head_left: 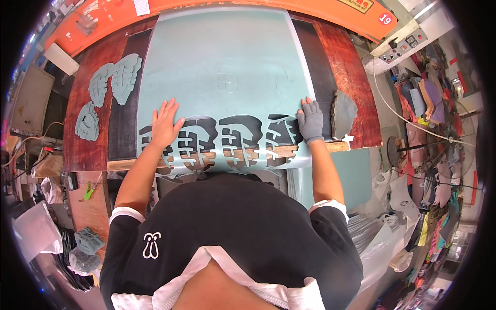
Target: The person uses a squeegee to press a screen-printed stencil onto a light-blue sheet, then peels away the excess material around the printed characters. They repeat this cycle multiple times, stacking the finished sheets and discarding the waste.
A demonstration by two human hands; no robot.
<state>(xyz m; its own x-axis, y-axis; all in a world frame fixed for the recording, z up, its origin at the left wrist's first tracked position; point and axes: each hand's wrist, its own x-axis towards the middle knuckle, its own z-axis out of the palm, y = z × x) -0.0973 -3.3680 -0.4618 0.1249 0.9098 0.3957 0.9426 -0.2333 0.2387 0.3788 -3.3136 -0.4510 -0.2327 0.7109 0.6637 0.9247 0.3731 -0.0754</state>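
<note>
A large pale green sheet lies over a dark board on the table. Shapes have been cut out of its near strip, leaving a lattice of thin bars that hangs over the table's front edge. My bare left hand rests flat on the sheet's left part, just above the cutouts, with fingers spread. On the right edge of the sheet lies my right hand, in a grey glove with bare fingertips, its fingers stretched out. Neither hand holds anything. Stacks of cut grey-green pieces sit on the left of the table.
An orange machine beam spans the far side. Right of my right hand lies a grey ragged-edged stack. A control panel stands far right, above heaps of coloured scraps. Green snips lie at lower left.
</note>
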